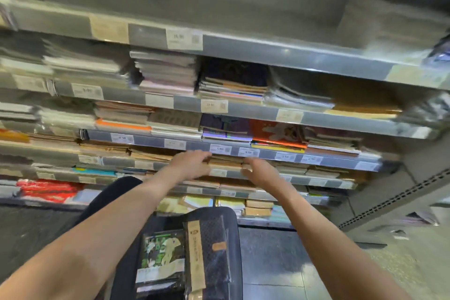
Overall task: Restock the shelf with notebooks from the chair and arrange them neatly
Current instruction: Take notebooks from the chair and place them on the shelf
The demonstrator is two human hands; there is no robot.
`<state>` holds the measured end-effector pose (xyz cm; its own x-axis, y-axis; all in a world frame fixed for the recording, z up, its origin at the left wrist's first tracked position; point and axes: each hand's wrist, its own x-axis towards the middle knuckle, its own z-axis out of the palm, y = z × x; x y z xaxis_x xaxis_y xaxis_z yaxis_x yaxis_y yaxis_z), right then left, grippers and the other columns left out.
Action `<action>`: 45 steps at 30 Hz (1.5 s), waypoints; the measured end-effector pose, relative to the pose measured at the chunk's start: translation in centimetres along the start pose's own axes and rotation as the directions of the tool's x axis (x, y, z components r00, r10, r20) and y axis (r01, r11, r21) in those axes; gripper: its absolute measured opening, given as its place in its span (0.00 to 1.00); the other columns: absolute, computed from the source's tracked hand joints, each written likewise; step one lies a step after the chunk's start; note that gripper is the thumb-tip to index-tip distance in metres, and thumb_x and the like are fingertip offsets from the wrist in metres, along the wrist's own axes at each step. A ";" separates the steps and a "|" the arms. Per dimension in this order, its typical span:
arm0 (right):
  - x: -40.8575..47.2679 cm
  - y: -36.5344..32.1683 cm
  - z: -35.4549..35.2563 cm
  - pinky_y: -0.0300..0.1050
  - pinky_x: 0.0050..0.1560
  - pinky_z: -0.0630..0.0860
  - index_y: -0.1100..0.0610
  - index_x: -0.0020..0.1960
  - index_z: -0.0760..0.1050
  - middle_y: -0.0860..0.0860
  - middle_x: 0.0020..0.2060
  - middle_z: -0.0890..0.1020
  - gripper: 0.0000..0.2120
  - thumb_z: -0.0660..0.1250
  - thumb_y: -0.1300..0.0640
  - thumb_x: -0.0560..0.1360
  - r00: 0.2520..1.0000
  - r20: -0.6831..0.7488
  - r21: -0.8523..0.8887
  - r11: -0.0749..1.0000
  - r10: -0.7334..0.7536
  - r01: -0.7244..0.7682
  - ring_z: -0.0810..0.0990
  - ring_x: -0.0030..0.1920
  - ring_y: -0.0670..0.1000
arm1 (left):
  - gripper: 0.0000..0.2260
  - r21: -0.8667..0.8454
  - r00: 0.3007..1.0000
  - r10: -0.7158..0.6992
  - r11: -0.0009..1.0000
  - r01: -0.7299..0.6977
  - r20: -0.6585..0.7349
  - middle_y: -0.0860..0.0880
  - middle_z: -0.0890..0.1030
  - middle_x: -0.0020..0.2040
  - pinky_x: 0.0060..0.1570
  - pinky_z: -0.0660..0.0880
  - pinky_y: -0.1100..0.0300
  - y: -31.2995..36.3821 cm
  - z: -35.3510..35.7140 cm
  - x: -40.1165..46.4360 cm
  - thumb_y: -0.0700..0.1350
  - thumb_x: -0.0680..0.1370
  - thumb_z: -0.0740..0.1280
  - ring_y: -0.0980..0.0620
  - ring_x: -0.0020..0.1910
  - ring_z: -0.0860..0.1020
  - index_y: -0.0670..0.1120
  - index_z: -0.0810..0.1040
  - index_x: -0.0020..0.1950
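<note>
Notebooks [225, 162]: brown stack on shelf [267, 154], left hand [192, 161] and right hand [258, 170] flanking, fingers curled round its ends. Risk: uneven squeeze skews stack, slides copies off edge.

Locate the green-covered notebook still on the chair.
In the head view, the green-covered notebook lies low and centre on the dark chair, left of a dark patterned notebook.

Grey metal shelving [267, 55] in stacked tiers, white price tags [184, 38] along front edges. Perforated upright [394, 198] at right. Dark floor [31, 229] left, pale glossy tiles [394, 265] right.
</note>
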<state>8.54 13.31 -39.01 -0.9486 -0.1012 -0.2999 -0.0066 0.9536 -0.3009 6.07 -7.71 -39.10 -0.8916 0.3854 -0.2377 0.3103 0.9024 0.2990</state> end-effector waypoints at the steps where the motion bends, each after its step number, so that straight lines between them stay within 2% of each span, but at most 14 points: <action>1: -0.1 -0.4 -1.7 0.49 0.59 0.72 0.56 0.68 0.68 0.54 0.64 0.74 0.18 0.60 0.54 0.78 0.999 -0.038 0.007 1.000 -0.008 0.008 0.73 0.63 0.56 | 0.22 -0.006 1.000 -0.006 1.000 0.006 0.001 0.51 0.70 0.69 0.59 0.71 0.50 0.3 -1.6 0.3 0.55 0.77 0.60 0.49 0.65 0.70 0.53 0.64 0.71; 6: -1.3 -2.1 -9.4 0.49 0.60 0.71 0.55 0.67 0.69 0.54 0.63 0.75 0.19 0.61 0.52 0.78 0.986 -0.158 -0.024 0.998 -0.056 0.052 0.73 0.62 0.55 | 0.20 0.008 0.995 0.061 0.998 -0.060 -0.074 0.51 0.73 0.66 0.57 0.71 0.54 2.4 -8.9 1.0 0.55 0.77 0.61 0.50 0.62 0.72 0.52 0.68 0.68; 11: -2.4 -3.0 -16.7 0.47 0.58 0.71 0.55 0.66 0.71 0.54 0.62 0.76 0.17 0.61 0.53 0.78 0.975 -0.212 -0.038 0.998 -0.061 0.055 0.75 0.60 0.55 | 0.20 0.022 0.989 0.126 0.992 -0.124 -0.084 0.50 0.73 0.66 0.58 0.72 0.51 4.9 -16.4 1.5 0.56 0.75 0.61 0.50 0.61 0.72 0.54 0.69 0.66; 15: -2.5 -3.0 -21.2 0.47 0.54 0.74 0.56 0.62 0.74 0.53 0.57 0.79 0.15 0.61 0.53 0.78 0.964 -0.246 -0.080 0.993 -0.105 0.088 0.77 0.55 0.54 | 0.22 0.071 0.979 0.171 0.984 -0.164 -0.108 0.54 0.73 0.64 0.57 0.73 0.55 7.1 -21.2 1.9 0.59 0.74 0.63 0.54 0.61 0.73 0.56 0.68 0.66; 18: -2.9 -2.6 -24.3 0.49 0.54 0.75 0.55 0.59 0.76 0.53 0.54 0.80 0.13 0.61 0.52 0.77 0.950 -0.275 -0.121 0.986 -0.147 0.117 0.77 0.55 0.56 | 0.21 0.046 0.966 0.209 0.978 -0.204 -0.155 0.54 0.74 0.64 0.59 0.71 0.57 9.1 -24.2 1.8 0.56 0.75 0.65 0.55 0.62 0.72 0.54 0.69 0.66; 21: -3.4 -2.2 -27.8 0.49 0.59 0.72 0.54 0.63 0.73 0.52 0.60 0.78 0.16 0.62 0.51 0.77 0.933 -0.320 -0.130 0.983 -0.166 0.130 0.75 0.60 0.54 | 0.20 0.088 0.961 0.216 0.975 -0.204 -0.174 0.56 0.74 0.63 0.58 0.70 0.56 11.1 -27.4 2.1 0.58 0.74 0.65 0.55 0.61 0.72 0.57 0.70 0.65; 23: -3.6 -2.0 -30.3 0.49 0.59 0.72 0.54 0.63 0.72 0.51 0.60 0.77 0.17 0.62 0.51 0.77 0.913 -0.361 -0.134 0.979 -0.190 0.151 0.75 0.59 0.53 | 0.20 0.096 0.953 0.226 0.973 -0.210 -0.200 0.58 0.75 0.61 0.54 0.69 0.58 12.4 -29.6 2.3 0.59 0.73 0.65 0.57 0.58 0.73 0.59 0.70 0.64; 26: -3.7 -1.5 -33.7 0.46 0.52 0.73 0.56 0.59 0.74 0.51 0.53 0.78 0.14 0.63 0.53 0.76 0.894 -0.394 -0.130 0.976 -0.213 0.175 0.76 0.52 0.53 | 0.18 0.103 0.936 0.266 0.963 -0.249 -0.229 0.58 0.76 0.57 0.55 0.71 0.57 14.1 -32.7 2.4 0.60 0.73 0.65 0.58 0.56 0.74 0.60 0.71 0.62; 28: -3.8 -1.3 -35.8 0.48 0.52 0.74 0.57 0.57 0.74 0.52 0.49 0.77 0.11 0.63 0.54 0.76 0.884 -0.405 -0.152 0.971 -0.233 0.186 0.76 0.50 0.52 | 0.18 0.125 0.934 0.276 0.959 -0.253 -0.226 0.57 0.77 0.57 0.57 0.72 0.55 15.3 -34.7 2.6 0.60 0.73 0.65 0.57 0.55 0.74 0.59 0.71 0.62; 30: -4.1 -1.2 -37.8 0.48 0.56 0.75 0.57 0.60 0.74 0.54 0.54 0.79 0.14 0.63 0.54 0.77 0.865 -0.430 -0.173 0.964 -0.259 0.202 0.77 0.54 0.53 | 0.18 0.131 0.932 0.276 0.959 -0.252 -0.234 0.56 0.77 0.57 0.58 0.72 0.56 16.5 -36.7 2.8 0.58 0.74 0.66 0.56 0.53 0.75 0.57 0.72 0.62; 32: -4.6 -1.0 -39.9 0.44 0.56 0.74 0.56 0.63 0.73 0.53 0.57 0.79 0.16 0.63 0.54 0.77 0.846 -0.456 -0.189 0.959 -0.277 0.213 0.78 0.55 0.52 | 0.17 0.109 0.923 0.274 0.961 -0.253 -0.269 0.56 0.78 0.55 0.57 0.72 0.57 17.5 -38.5 3.0 0.57 0.74 0.66 0.56 0.52 0.75 0.58 0.73 0.61; 36: -5.2 0.0 -43.5 0.45 0.53 0.75 0.55 0.61 0.75 0.53 0.55 0.81 0.15 0.64 0.53 0.76 0.801 -0.513 -0.201 0.951 -0.307 0.236 0.80 0.52 0.53 | 0.15 0.115 0.893 0.277 0.961 -0.252 -0.355 0.59 0.79 0.52 0.58 0.71 0.57 18.8 -41.3 3.4 0.58 0.73 0.67 0.58 0.53 0.75 0.60 0.73 0.59; 40: -5.4 1.1 -46.1 0.46 0.55 0.74 0.56 0.62 0.74 0.53 0.55 0.81 0.15 0.64 0.55 0.77 0.754 -0.579 -0.199 0.951 -0.310 0.239 0.79 0.54 0.53 | 0.15 0.162 0.859 0.296 0.954 -0.250 -0.417 0.61 0.78 0.54 0.54 0.69 0.56 20.5 -42.8 4.3 0.59 0.73 0.65 0.58 0.56 0.73 0.62 0.72 0.59; 45: -4.0 3.7 -48.4 0.47 0.56 0.74 0.54 0.61 0.76 0.50 0.55 0.81 0.14 0.64 0.54 0.76 0.726 -0.635 -0.185 0.964 -0.264 0.188 0.79 0.54 0.52 | 0.17 0.197 0.824 0.326 0.945 -0.263 -0.464 0.59 0.74 0.63 0.60 0.68 0.52 23.0 -42.9 6.8 0.59 0.74 0.64 0.55 0.63 0.70 0.61 0.71 0.63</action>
<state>-3.03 30.98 4.89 -0.8879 -0.1449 0.4366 -0.2437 0.9532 -0.1792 -6.95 7.35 5.76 -0.7862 0.5221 0.3307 0.5925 0.7889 0.1632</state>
